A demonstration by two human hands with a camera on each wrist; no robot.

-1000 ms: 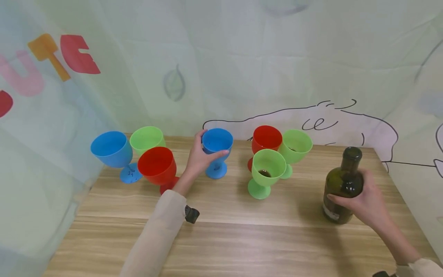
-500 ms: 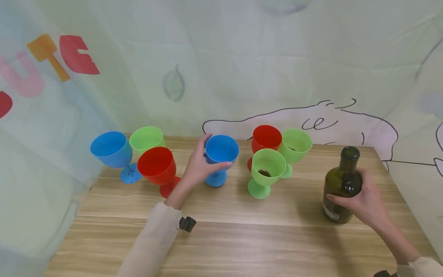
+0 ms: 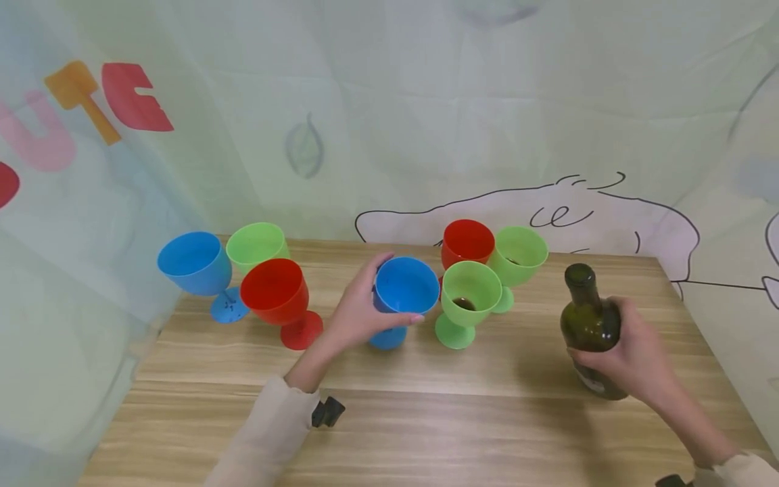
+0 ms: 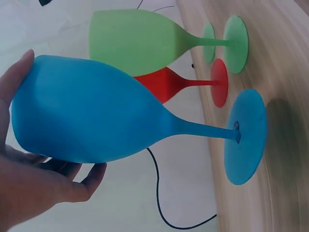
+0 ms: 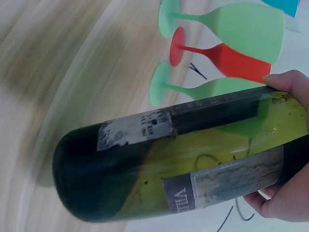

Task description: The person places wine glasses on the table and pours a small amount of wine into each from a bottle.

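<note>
My left hand (image 3: 354, 312) grips the bowl of a blue goblet (image 3: 406, 285) between thumb and fingers, just left of the front green goblet (image 3: 471, 287). In the left wrist view the blue goblet's foot (image 4: 246, 137) shows close over the wood, with a shadow beside it. At the right my right hand (image 3: 642, 355) holds a dark green wine bottle (image 3: 589, 323) round its body, neck leaning to the left. Dark liquid shows inside the bottle (image 5: 96, 179) in the right wrist view, behind worn labels. The front green goblet has a little dark liquid in its bottom.
Behind the front green goblet stand a red goblet (image 3: 467, 242) and another green goblet (image 3: 520, 256). At the left are a blue goblet (image 3: 196, 264), a green goblet (image 3: 258, 245) and a red goblet (image 3: 276, 292). A printed cloth (image 3: 389, 122) backs the wooden table (image 3: 426, 433).
My left hand has brought the blue goblet nearer and to the right, beside the front green goblet. The bottle, upright before, now tilts left in my right hand.
</note>
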